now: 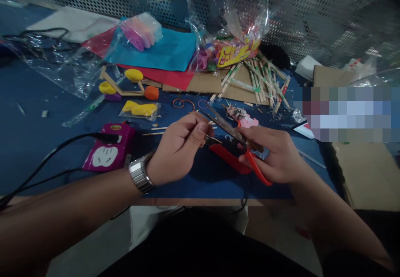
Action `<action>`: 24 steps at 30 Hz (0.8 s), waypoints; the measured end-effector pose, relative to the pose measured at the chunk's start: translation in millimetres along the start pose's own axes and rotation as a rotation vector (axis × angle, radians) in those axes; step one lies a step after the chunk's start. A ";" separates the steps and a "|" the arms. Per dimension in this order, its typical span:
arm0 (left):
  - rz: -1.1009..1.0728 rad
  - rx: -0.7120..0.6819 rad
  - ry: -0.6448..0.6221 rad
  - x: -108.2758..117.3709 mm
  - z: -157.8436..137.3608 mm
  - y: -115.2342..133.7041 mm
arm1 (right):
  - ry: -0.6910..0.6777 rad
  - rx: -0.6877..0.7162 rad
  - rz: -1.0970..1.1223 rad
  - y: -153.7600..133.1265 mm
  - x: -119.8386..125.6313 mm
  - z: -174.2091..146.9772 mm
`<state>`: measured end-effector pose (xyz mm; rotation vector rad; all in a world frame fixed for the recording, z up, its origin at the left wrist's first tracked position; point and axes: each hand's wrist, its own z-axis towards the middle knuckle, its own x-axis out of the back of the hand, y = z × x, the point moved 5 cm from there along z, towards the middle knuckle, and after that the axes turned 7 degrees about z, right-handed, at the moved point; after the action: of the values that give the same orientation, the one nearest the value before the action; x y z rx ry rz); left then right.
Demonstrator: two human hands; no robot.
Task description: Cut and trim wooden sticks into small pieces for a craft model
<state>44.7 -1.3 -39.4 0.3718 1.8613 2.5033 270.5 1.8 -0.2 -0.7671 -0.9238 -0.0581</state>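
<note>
My left hand (178, 147), with a metal watch on the wrist, is closed in a pinch around a thin wooden stick (215, 139), most of which the fingers hide. Facing it, my right hand (275, 152) grips a pair of scissors (226, 126) by the orange handles. The blades point up and left, just beyond the left fingertips, and look slightly apart. Below the scissors lies a red-and-black tool (229, 158), partly covered, its kind unclear. More thin sticks (153, 134) rest on the blue table behind my left hand.
A magenta power box (109, 149) with black cables sits at left. Behind it are a wooden frame with coloured cups (125, 89) and a bagged yellow item (139, 109). Wrapped chopsticks (259, 81) lie on cardboard at the back, near coloured sheets (168, 47). A cardboard box (365, 172) stands right.
</note>
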 end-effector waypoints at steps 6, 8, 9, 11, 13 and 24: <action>0.051 -0.015 0.025 2.1 -0.5 1.2 | -0.005 -0.006 -0.003 0.8 0.2 -0.9; 0.082 -0.022 0.029 2.3 -0.4 1.1 | -0.010 -0.007 -0.004 1.1 0.4 -1.3; 0.093 -0.027 0.032 2.4 -0.4 1.2 | -0.011 -0.003 -0.007 1.2 0.5 -1.6; 0.107 -0.034 0.034 2.6 -0.1 1.5 | -0.008 0.013 -0.012 1.3 1.0 -2.3; 0.116 -0.040 0.041 2.8 0.2 2.2 | -0.010 0.031 -0.007 1.9 1.0 -3.2; 0.119 -0.053 0.052 3.2 1.1 3.9 | -0.005 0.000 0.019 3.0 0.0 -3.7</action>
<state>42.4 -0.9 -34.8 0.4335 1.8384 2.6581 274.2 1.7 -3.3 -0.7767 -0.9213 -0.0392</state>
